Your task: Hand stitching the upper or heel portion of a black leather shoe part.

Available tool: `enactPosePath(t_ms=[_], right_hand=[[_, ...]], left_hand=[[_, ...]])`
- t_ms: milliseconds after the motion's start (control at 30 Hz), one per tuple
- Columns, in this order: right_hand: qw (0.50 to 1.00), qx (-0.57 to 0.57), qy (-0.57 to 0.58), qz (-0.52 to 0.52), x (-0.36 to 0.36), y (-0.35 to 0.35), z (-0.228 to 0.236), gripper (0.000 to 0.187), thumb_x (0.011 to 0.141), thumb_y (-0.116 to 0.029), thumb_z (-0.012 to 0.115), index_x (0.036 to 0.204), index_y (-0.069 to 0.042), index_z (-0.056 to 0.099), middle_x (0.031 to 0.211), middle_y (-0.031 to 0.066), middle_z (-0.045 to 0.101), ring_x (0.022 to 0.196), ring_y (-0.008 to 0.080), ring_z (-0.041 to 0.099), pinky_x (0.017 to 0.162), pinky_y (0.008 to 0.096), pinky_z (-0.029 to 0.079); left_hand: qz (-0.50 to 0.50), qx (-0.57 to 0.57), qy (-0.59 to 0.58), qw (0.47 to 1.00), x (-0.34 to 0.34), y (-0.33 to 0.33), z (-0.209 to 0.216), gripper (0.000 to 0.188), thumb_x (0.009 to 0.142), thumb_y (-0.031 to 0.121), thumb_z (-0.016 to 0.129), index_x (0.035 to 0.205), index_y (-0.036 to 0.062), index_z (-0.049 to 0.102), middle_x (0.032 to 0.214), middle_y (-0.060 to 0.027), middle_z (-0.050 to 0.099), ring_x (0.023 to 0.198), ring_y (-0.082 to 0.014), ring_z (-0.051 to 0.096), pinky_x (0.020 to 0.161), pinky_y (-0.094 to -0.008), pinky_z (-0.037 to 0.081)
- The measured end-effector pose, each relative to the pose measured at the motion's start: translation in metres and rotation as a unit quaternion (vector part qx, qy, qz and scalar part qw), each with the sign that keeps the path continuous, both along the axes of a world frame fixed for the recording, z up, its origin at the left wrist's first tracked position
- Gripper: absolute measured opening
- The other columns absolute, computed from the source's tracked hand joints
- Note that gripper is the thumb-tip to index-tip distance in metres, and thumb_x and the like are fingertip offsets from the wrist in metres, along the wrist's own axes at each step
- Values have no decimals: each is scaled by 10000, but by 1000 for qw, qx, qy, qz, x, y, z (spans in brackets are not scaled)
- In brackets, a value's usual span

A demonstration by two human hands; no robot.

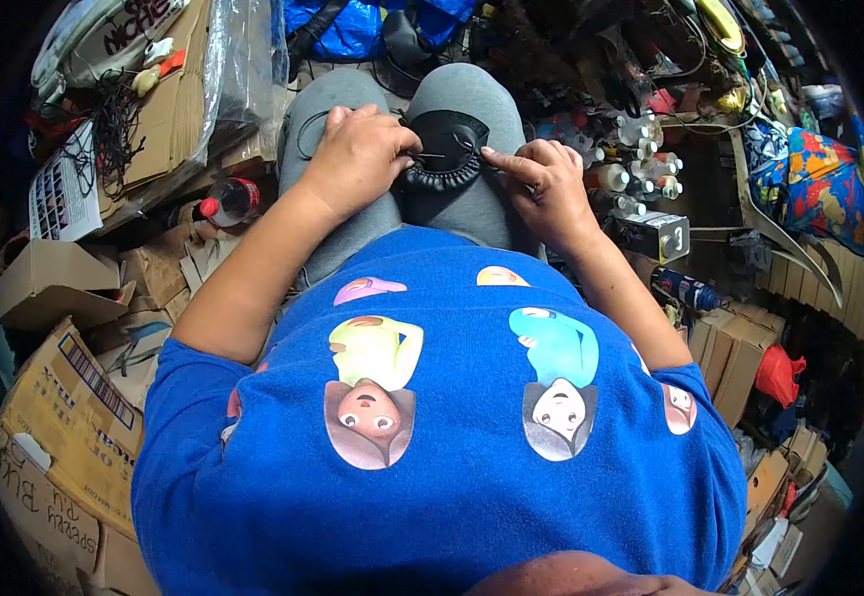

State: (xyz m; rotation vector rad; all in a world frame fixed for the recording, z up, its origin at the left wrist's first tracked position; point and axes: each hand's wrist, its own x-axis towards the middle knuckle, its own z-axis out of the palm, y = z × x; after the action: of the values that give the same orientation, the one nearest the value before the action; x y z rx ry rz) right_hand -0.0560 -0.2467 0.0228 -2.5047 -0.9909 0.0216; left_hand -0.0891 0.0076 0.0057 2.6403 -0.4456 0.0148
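A black piece with a pleated, rounded rim [444,179], possibly the toe of a shoe, lies across my grey-clad thighs. Between the thumb and fingers of my left hand [362,154] is a thin needle-like metal rod [433,155], pointing right over the piece's middle. A dark cord [305,139] loops on my left knee beside that hand. My right hand [543,179] pinches the piece's right edge, index finger stretched along it and the other fingers curled; its thumb is mostly hidden. What lies under the piece cannot be seen.
Left of me stand flattened cardboard under clear plastic [179,99], a red-capped bottle [238,202] and cardboard boxes [50,283]. Small bottles [641,169] and a metal can [658,236] crowd the right side. Blue plastic [353,35] lies beyond my knees.
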Motion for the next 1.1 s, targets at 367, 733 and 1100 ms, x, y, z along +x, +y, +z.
enactPosePath(t_ms=[367,733,1100], right_hand=[[1000,-14,-18,15,-2,1,-3,346,751,-111,655,1076,-228,667,791,27,533,830,214,537,865,412,345],[937,57,344,19,47,-5,3,483,713,96,501,1056,-180,700,896,67,536,877,177,561,828,287,455],[927,71,365,43,58,-4,-3,336,778,22,574,1029,-157,708,926,57,564,919,179,546,850,279,431]], left_hand=[[23,-21,-66,997,-1,-6,5,144,721,150,690,861,184,699,803,6,608,894,-199,543,820,-377,329],[-30,-230,-10,973,22,-6,-14,248,696,60,674,901,187,733,700,-27,514,750,-202,504,709,-310,416],[-12,-179,28,983,23,-7,-15,187,737,157,684,883,265,732,761,1,558,857,-206,527,815,-361,380]])
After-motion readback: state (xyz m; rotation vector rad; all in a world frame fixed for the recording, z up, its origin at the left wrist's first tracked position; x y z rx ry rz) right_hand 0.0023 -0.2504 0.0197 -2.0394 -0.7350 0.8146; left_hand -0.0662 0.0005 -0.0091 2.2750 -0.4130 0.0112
